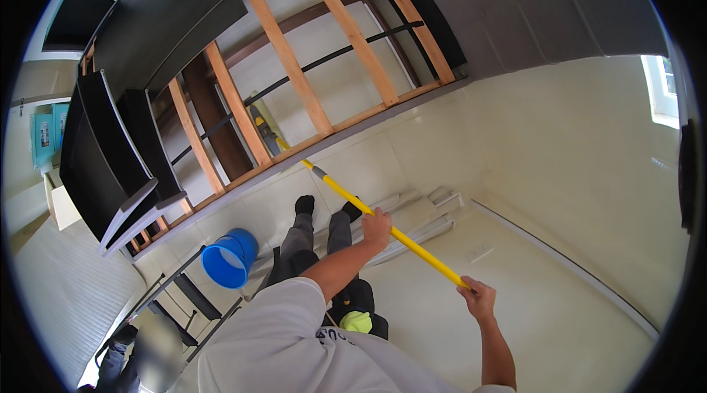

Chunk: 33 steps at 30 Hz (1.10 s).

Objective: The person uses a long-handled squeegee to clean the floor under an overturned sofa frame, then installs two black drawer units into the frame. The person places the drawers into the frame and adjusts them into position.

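Note:
Both of my hands are closed around the yellow pole of a mop (423,251). My left hand (378,228) grips it about midway, in front of my legs. Farther right, my right hand (478,297) holds the pole's near end. From there the pole slants away to the far left and passes under the edge of a slatted bed frame (324,131). Its yellow and grey head, with a flat pale pad, shows between the wooden slats on the floor beneath. The slats partly hide the head.
A blue bucket (230,257) stands on the tiled floor left of my feet. Dark panels (173,13) lie over the frame's left part. Long pale strips (420,234) lie beside my feet. A person (147,352) is at the lower left, near a black metal frame (193,301).

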{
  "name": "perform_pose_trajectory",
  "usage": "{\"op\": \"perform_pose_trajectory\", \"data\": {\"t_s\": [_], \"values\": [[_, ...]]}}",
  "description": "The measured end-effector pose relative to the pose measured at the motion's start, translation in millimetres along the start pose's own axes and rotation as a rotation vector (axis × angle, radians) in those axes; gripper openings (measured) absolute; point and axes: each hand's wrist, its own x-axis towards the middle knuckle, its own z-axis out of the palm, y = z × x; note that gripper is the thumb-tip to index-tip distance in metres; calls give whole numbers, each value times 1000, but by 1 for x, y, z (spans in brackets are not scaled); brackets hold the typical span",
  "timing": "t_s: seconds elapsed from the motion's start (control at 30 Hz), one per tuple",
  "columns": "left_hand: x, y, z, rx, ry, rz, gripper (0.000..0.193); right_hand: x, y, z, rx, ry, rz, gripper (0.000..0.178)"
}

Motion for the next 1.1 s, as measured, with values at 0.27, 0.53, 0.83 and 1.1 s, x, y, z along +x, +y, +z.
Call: {"op": "perform_pose_trajectory", "data": {"t_s": [0.27,0.53,0.83,1.1], "values": [[-10,99,-9,-92,-12,250,10,-100,18,-41,222,153,324,30],[-54,145,-56,-136,-169,629,4,-187,2,-91,88,181,308,33],[-59,35,-7,21,-86,307,7,-76,4,-40,-151,-146,96,19],[4,-58,25,116,-49,10,10,46,6,49,-40,-189,19,22]]}}
